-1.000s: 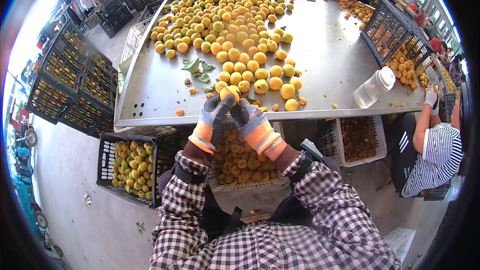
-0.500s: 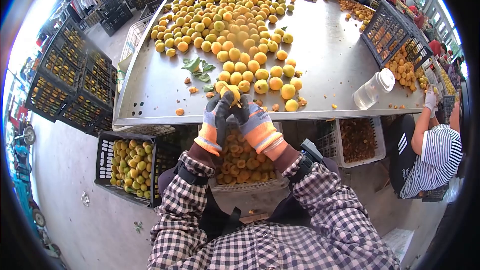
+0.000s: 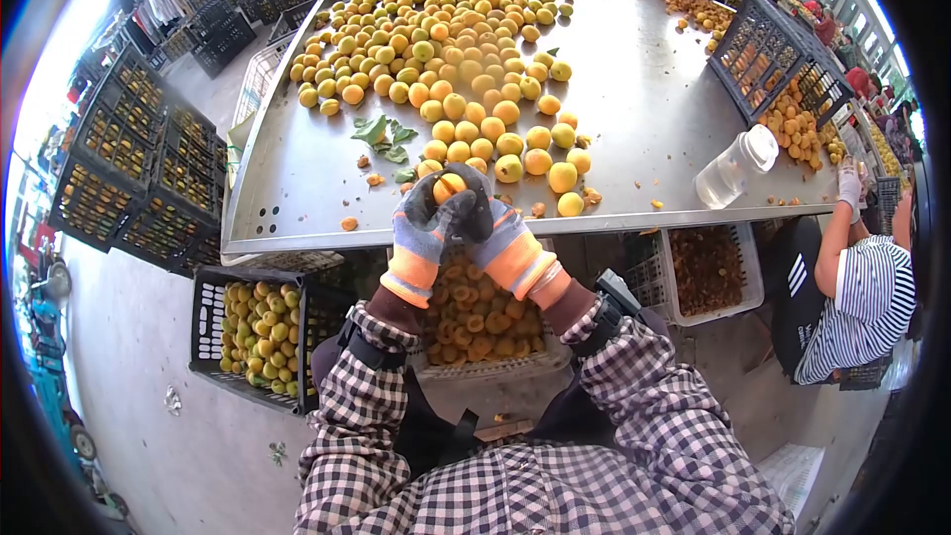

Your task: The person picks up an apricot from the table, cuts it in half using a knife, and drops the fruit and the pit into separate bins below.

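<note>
Both my hands wear grey-and-orange gloves with dark fingers and meet at the near edge of the metal table (image 3: 634, 178). Between them is an orange-yellow apricot (image 3: 449, 187). My left hand (image 3: 423, 223) has its fingers closed round the fruit from the left. My right hand (image 3: 487, 228) presses its dark fingertips against the same fruit from the right. Just beyond my hands lies a large pile of yellow and green apricots (image 3: 436, 50). Green leaves (image 3: 384, 137) and small scraps lie left of the nearest fruit.
Below my hands stands a crate of opened apricots (image 3: 485, 322). A black crate of whole fruit (image 3: 263, 332) is on the left; a white crate (image 3: 705, 272) is on the right. A clear cup (image 3: 736, 168) stands near a tilted black crate (image 3: 778, 59). A co-worker in stripes (image 3: 872, 297) works at right.
The apricot between my gloves has turned and now shows above my fingers. My right hand's fingers have moved in over it. The camera view has shifted slightly.
</note>
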A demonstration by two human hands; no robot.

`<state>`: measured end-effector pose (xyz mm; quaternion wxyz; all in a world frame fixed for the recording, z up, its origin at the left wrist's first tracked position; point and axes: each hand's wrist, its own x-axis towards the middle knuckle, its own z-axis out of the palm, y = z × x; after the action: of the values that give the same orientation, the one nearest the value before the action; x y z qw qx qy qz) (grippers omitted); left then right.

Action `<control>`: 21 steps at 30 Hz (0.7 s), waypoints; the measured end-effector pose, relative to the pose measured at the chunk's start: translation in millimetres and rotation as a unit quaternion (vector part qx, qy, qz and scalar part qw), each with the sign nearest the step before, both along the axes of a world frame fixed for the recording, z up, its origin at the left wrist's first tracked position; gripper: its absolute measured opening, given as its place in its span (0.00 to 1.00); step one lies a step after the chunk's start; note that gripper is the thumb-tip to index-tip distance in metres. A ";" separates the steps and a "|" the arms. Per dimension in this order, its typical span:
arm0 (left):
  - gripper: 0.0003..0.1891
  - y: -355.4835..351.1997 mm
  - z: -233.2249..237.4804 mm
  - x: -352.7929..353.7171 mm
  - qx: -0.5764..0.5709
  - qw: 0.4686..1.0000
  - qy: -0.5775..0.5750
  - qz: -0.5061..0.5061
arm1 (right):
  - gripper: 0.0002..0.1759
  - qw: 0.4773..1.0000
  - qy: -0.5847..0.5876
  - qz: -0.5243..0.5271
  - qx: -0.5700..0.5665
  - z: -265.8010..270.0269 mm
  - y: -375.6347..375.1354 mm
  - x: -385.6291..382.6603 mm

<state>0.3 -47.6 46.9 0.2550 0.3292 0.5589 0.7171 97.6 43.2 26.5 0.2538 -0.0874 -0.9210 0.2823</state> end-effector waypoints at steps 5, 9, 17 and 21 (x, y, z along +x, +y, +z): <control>0.22 -11.6 19.2 1.8 0.051 0.993 -0.015 -0.103 | 0.28 0.882 0.135 0.033 -0.450 18.0 19.6 3.8; 0.26 -16.6 27.6 -4.0 0.043 0.983 -0.141 -0.110 | 0.25 0.879 0.103 0.048 -0.463 36.9 20.0 19.9; 0.23 -19.3 24.7 -5.1 -0.028 0.969 -0.162 -0.186 | 0.15 0.909 0.089 0.024 -0.407 66.1 32.1 39.1; 0.21 -10.3 18.7 10.9 -0.045 0.970 -0.126 -0.201 | 0.06 0.813 0.329 -0.011 -0.480 65.3 28.8 26.9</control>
<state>11.3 -58.0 65.6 0.4769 0.3301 0.4764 0.6608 124.5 71.9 91.8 0.4703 -0.1098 -0.5292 0.6976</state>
